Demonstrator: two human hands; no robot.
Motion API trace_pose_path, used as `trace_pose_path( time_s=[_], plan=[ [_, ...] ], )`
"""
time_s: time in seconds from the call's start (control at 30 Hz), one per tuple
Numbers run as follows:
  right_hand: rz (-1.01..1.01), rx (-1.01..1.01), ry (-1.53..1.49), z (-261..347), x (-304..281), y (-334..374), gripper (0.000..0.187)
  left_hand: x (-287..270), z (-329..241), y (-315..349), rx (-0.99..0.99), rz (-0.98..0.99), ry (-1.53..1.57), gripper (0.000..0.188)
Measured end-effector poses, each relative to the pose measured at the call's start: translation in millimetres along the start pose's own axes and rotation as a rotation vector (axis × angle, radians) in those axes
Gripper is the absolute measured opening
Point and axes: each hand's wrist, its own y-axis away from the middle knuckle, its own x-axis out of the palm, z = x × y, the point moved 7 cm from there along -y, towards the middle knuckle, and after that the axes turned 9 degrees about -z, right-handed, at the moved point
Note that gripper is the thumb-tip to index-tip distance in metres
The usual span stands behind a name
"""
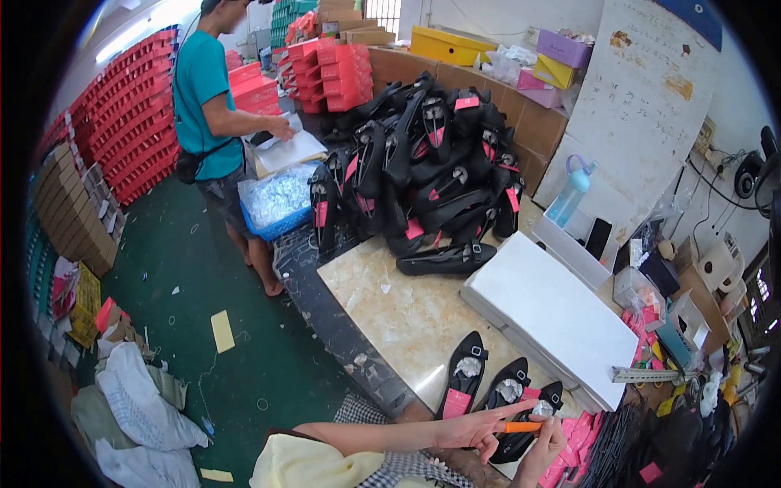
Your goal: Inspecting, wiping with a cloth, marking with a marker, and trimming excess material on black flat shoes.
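- 2 bare hands meet at the bottom of the frame, right of centre, at an orange stick [523, 427]. The right hand [548, 449] seems to pinch its right end with bent fingers, probably to steady it.
- The left hand [476, 429] stretches its upper finger past the stick, lower fingers curled; whether it grips the left end, I cannot tell.
- 3 black shoes [477, 351] lie side by side at lower centre, toes up the frame, 2 partly behind the hands. White paper sits in them, presumably to keep their shape.
- Pink slips [579, 443] are heaped at lower right, likely for easy reach.
- A long white box [553, 317] lies aslant, right of centre, on the pale tabletop [366, 293].
- Above it, a white tray [561, 241] holds a phone [599, 238], its low walls seemingly corralling loose things; a blue bottle [571, 195] stands at its left end.
- At upper centre is a shoe pile [431, 175], with brown cardboard [533, 126] behind, perhaps as a barrier.
- Left of that, a blue basket [281, 228] of clear packets sits near a co-worker [199, 114].
- Red boxes [126, 122] fill the upper left, stacked tightly, maybe to save floor.
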Motion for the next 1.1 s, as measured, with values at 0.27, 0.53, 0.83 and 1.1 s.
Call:
trace_pose_path(
  time_s=[0.27, 0.53, 0.83, 1.1],
  plan=[
    [0.019, 0.19, -0.196, -14, 17, 12, 0.03, -7, 3, -6, 0.014, 0.028, 0.118, 0.07],
    [0.167, 0.099, -0.21, 3, 47, 40, 0.021, 12, -5, 1, 0.052, 0.073, 0.314, 0.083],
    [0.178, 0.237, -0.213, -30, 33, 51, 0.02, -21, 29, -2, 0.03, 0.07, 0.444, 0.056],
    [0.354, 0.422, -0.288, -18, 17, 57, 0.025, -22, 18, 8, 0.018, -0.091, 0.083, 0.022]
  ],
)
